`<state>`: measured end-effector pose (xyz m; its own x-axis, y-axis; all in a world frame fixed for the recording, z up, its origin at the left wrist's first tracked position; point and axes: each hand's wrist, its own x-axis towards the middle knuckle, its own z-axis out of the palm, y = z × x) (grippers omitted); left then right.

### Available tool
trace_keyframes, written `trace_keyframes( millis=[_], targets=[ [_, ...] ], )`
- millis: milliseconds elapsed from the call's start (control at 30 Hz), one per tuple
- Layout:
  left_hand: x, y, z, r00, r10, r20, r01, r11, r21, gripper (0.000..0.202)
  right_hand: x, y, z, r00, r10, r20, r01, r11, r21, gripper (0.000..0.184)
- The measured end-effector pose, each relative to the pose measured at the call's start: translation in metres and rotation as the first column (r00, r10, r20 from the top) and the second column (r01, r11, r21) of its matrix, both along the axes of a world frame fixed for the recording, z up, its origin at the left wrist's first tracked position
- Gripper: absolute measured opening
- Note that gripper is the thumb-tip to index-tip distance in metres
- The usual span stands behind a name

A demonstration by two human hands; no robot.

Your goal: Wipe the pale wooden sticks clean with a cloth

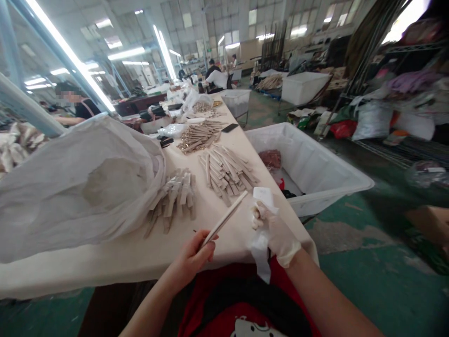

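Note:
My left hand [198, 250] is closed around one end of a narrow beige fabric strap [228, 217], which slants up to the right above the table. My right hand [277, 229] wears a pale glove and its fingers are curled. A thin white cloth [260, 260] hangs from that hand over the table's front edge. Just beyond it lies a small white block-like object [263, 194], partly covered. A fanned pile of similar straps [226, 171] lies ahead of my hands, and a second bunch of straps [175, 196] is to the left.
The cream-covered table [115, 267] stretches far ahead. A large white sack [70, 187] fills its left side. More straps with metal pieces [198, 135] and a dark phone-like slab [230, 128] lie farther back. A white plastic bin [326, 164] stands right. A person [82, 107] sits left.

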<state>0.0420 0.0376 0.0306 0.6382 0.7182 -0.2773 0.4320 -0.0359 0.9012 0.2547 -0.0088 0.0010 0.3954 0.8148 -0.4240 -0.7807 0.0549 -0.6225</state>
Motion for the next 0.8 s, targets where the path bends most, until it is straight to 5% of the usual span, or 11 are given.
trace_keyframes(
  millis=[167,400,567,667,800],
  targets=[
    [-0.002,-0.005,-0.001,0.997,-0.071,0.000,0.071,0.997,-0.039,0.036,-0.001,0.007,-0.003,0.994,-0.095,-0.052,0.091,0.993,-0.073,0.027],
    [0.009,-0.007,0.008,0.997,0.071,0.034,-0.069,0.996,-0.063,0.018,-0.001,0.004,-0.003,0.984,-0.147,0.100,0.155,0.984,-0.082,0.027],
    [0.014,-0.009,0.005,0.998,0.066,0.004,-0.065,0.993,-0.096,0.012,-0.007,0.004,0.011,0.948,-0.181,0.262,0.218,0.968,-0.123,0.020],
    [0.015,-0.008,0.003,0.998,0.055,-0.029,-0.059,0.991,-0.119,0.011,-0.004,0.002,0.017,0.863,-0.180,0.472,0.226,0.973,-0.043,0.019],
    [0.013,-0.005,0.000,0.993,0.102,-0.066,-0.108,0.991,-0.083,0.010,0.004,-0.003,0.010,0.654,-0.148,0.742,0.237,0.971,-0.015,0.021]
  ],
)
